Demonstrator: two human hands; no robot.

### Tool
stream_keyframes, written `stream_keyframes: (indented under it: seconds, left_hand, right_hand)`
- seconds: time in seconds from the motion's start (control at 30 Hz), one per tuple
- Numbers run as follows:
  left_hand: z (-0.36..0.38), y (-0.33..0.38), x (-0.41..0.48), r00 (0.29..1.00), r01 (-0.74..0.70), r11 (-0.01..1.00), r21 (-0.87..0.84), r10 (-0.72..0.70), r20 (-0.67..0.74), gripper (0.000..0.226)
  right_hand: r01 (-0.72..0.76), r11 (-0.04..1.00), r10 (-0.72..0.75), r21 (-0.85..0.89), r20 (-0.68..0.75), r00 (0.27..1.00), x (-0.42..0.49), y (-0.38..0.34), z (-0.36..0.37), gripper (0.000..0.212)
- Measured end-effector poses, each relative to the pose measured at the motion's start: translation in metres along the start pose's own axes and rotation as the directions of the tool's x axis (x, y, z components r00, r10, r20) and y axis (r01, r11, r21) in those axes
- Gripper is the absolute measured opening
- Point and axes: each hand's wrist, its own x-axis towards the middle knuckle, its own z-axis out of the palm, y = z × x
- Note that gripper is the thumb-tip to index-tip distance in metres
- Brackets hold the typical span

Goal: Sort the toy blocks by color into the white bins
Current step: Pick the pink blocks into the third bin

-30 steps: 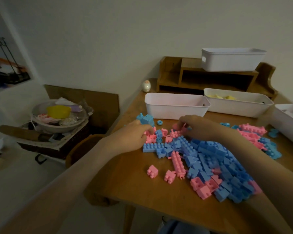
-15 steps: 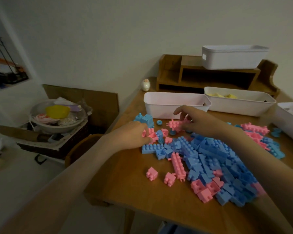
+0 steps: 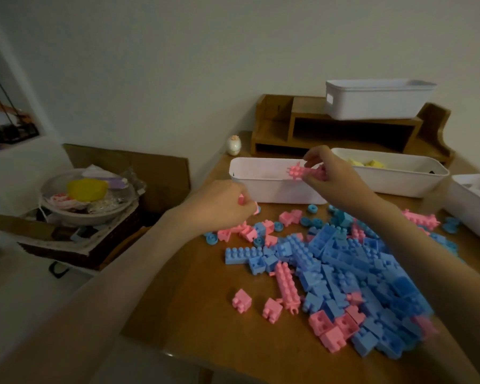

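Note:
A heap of pink and blue toy blocks (image 3: 341, 275) covers the wooden table (image 3: 205, 314). My right hand (image 3: 333, 176) grips a long pink block (image 3: 298, 172) and holds it over the near rim of the left white bin (image 3: 261, 176). Just in front of that bin, my left hand (image 3: 222, 206) is curled round small pink blocks (image 3: 241, 200), lifted a little above the table. Behind my right hand, a second white bin (image 3: 399, 176) holds yellow blocks (image 3: 363, 163).
A third white bin (image 3: 474, 203) stands at the right edge and another (image 3: 372, 99) sits on the wooden shelf unit (image 3: 344, 128) at the back. A small egg-shaped figure (image 3: 234, 145) stands by the wall. Left of the table a basket (image 3: 75, 234) holds a bowl of clutter.
My right hand rose from the pile with the long pink block and moved to the left bin. My left hand lifted from the pile with small pink blocks and shifted toward the same bin.

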Motion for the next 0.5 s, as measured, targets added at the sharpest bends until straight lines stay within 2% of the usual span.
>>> stream_keyframes:
  seconds: [0.13,0.27,0.33,0.4,0.43,0.5]
  left_hand:
    - [-0.009,0.011,0.031,0.97,-0.083,0.995,-0.056,0.068,-0.234,0.021]
    - [-0.001,0.013,0.079,0.946,-0.085,0.996,0.039,0.093,-0.31,0.022]
    - [0.005,0.015,0.097,0.962,-0.061,0.995,0.074,0.078,-0.263,0.025]
    - [0.011,0.014,0.11,0.987,-0.031,0.994,0.107,0.047,-0.153,0.027]
    - [0.014,0.012,0.116,0.996,-0.022,0.991,0.133,0.033,-0.084,0.028]
    - [0.017,0.009,0.12,0.999,-0.022,0.98,0.197,0.014,0.041,0.032]
  right_hand:
    - [-0.053,0.998,0.052,-0.023,-0.054,0.997,0.02,0.004,0.003,0.026]
    - [-0.101,0.991,0.11,-0.091,0.091,0.99,0.031,0.01,0.015,0.025]
    - [-0.018,0.978,0.047,-0.206,0.136,0.99,0.03,0.013,0.017,0.029]
    - [0.124,0.95,-0.09,-0.287,0.131,0.987,0.024,0.012,0.013,0.025]
    - [0.173,0.944,-0.134,-0.281,0.154,0.979,0.02,0.011,0.01,0.022]
    - [0.18,0.966,-0.119,-0.188,0.297,0.947,0.012,0.007,0.005,0.018]
